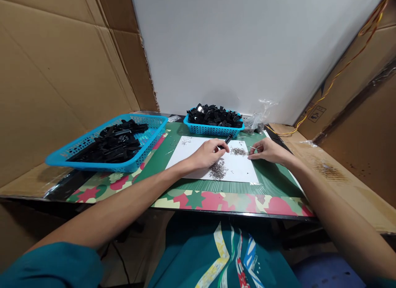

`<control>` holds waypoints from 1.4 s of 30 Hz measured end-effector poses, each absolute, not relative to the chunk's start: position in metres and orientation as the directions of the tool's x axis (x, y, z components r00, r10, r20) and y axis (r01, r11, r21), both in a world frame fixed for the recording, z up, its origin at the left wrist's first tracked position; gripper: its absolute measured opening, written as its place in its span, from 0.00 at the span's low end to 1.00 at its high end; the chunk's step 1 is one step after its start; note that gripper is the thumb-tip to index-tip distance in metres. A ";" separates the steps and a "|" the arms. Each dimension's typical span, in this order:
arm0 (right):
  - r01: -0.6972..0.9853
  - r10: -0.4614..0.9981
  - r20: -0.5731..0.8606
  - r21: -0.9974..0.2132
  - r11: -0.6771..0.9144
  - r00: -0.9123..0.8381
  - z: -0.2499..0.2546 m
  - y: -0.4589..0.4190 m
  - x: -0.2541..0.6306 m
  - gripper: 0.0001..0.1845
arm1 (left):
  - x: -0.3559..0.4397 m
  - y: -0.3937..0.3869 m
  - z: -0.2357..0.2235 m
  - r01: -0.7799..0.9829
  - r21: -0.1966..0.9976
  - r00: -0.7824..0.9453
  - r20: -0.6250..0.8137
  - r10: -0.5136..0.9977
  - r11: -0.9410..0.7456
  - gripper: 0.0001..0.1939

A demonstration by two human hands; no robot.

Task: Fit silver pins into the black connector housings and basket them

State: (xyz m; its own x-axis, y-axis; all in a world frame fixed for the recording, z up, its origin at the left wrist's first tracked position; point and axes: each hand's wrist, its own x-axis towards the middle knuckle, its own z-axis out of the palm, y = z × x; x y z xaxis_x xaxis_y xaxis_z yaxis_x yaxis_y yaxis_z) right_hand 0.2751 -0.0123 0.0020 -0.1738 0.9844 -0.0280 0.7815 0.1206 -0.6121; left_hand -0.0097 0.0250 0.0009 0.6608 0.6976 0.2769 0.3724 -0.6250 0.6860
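Note:
My left hand (208, 153) is over the middle of a white sheet (176, 158), its fingers closed on a narrow black plastic piece (229, 139) that points up and away. At the sheet's right edge my right hand (267, 151) pinches thin metal tweezers (254, 148), their tips pointing left. Just below my left hand lies a pile of tiny metal parts (218, 171). A second small metal pile (239, 151) sits between the two hands. Some sparse tiny bits (186, 141) are scattered at the sheet's far left corner.
A large blue basket (133, 166) with black strips stands at the left. Behind the sheet is a smaller blue basket (213, 130), heaped with black pieces. Crumpled clear plastic (258, 119) lies beside it. Cardboard walls (62, 61) flank the green mat (272, 176); a yellow wire (332, 79) hangs at right.

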 end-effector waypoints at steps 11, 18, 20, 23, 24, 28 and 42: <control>0.772 0.959 -0.046 -0.605 0.195 -0.279 0.010 -0.018 0.277 0.22 | -0.010 0.023 0.003 0.371 0.688 0.663 0.274 0.697 -0.624 0.11; 0.759 0.943 -0.057 -0.609 0.229 -0.329 0.006 -0.015 0.277 0.22 | -0.008 0.020 0.005 0.351 0.724 0.670 0.249 0.699 -0.594 0.10; 0.762 0.939 -0.068 -0.606 0.229 -0.336 0.007 -0.015 0.277 0.21 | -0.008 0.020 0.004 0.345 0.726 0.675 0.248 0.695 -0.595 0.10; 0.759 0.924 -0.084 -0.601 0.252 -0.373 0.008 -0.016 0.278 0.18 | -0.009 0.021 0.003 0.335 0.717 0.683 0.262 0.682 -0.611 0.10; 0.753 0.917 -0.088 -0.604 0.262 -0.389 0.009 -0.017 0.278 0.18 | -0.009 0.021 0.003 0.333 0.714 0.685 0.266 0.678 -0.617 0.10; 0.698 0.902 -0.071 -0.660 0.277 -0.426 0.014 -0.021 0.273 0.19 | -0.010 0.022 0.002 0.298 0.727 0.700 0.275 0.659 -0.619 0.10; 0.195 0.888 0.354 -0.887 0.418 -0.294 0.015 -0.040 0.220 0.21 | 0.004 -0.002 0.011 -0.079 0.975 0.758 0.193 0.623 -0.207 0.19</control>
